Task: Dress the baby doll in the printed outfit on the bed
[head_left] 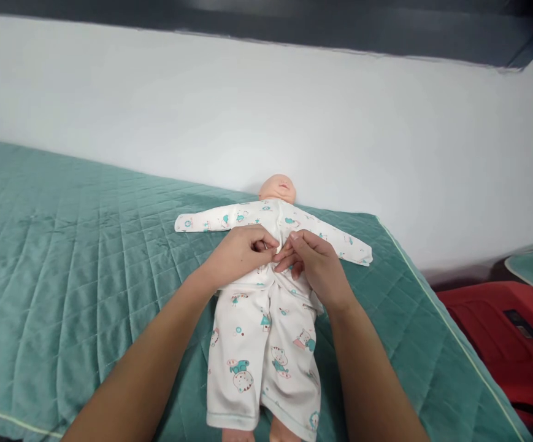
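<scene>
A baby doll (276, 188) lies on its back, head toward the wall, its legs pointing at me. It wears a white printed long-sleeved top (257, 213) with the sleeves spread to both sides, and matching white pants (243, 331). At the middle of the chest, my left hand (248, 248) pinches the front edge of the top with thumb and forefinger. My right hand (310, 255) meets it from the other side, fingers bent and thumb against forefinger on the same front opening. Any fastener between the fingertips is too small to make out.
A green quilted cover (86, 258) lies under the doll, its piped edge running down on the right. Behind stands a white wall (248, 116) with a dark ledge (266, 24) above. Beyond the right edge is a red plastic object (491, 344).
</scene>
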`<state>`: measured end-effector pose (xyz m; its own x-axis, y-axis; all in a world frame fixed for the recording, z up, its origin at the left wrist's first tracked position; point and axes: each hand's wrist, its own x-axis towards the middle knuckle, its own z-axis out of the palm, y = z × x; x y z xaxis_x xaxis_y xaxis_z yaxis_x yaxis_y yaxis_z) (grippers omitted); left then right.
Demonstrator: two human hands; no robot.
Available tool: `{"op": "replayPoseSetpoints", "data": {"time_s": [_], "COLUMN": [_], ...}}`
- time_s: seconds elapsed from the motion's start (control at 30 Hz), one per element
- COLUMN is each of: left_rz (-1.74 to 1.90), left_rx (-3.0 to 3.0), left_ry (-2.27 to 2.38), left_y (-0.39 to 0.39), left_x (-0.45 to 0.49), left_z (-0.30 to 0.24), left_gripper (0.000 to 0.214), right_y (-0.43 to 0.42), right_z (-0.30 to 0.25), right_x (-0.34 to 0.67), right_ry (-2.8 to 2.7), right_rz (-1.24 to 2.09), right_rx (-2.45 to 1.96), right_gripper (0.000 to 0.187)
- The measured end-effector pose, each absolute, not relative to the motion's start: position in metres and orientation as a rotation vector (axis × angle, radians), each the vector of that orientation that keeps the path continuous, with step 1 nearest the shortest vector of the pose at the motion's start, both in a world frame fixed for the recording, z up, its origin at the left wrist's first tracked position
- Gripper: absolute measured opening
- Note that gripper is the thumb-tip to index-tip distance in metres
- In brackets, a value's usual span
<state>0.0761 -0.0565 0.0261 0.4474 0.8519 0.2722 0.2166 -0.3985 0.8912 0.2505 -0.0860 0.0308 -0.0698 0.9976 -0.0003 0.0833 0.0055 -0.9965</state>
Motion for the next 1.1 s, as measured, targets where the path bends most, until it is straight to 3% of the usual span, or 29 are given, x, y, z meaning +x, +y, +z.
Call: {"op": "replayPoseSetpoints", "data": {"time_s": [0.4,0.73,1.0,1.1], "left_rz": [0.961,0.739,1.406,1.512], "left_rx": [1.7,1.554,1.418,1.553], "left_ry": [0.904,0.772,1.038,1.144], "left_y": [-0.058,-0.054,-0.032,-0.032], "left_x": [0.075,0.053,0.056,0.06], "left_z": [0.028,0.032,0.006,-0.004], "left_gripper": [0.018,0.019,0.011,0.009], "right_y": [-0.085,-0.086,-0.074,-0.069], "right_z": [0.029,0.024,0.007,0.0], "right_x": [0.25,0.247,0.255,0.257], "right_ry": [-1.333,-1.201,-1.29,-1.564], "right_rz": [1.21,1.06,0.51,0.407], "right_rx": [-1.223,-1.141,-1.092,-1.17], "right_gripper": [0.032,0.031,0.016,0.031]}}
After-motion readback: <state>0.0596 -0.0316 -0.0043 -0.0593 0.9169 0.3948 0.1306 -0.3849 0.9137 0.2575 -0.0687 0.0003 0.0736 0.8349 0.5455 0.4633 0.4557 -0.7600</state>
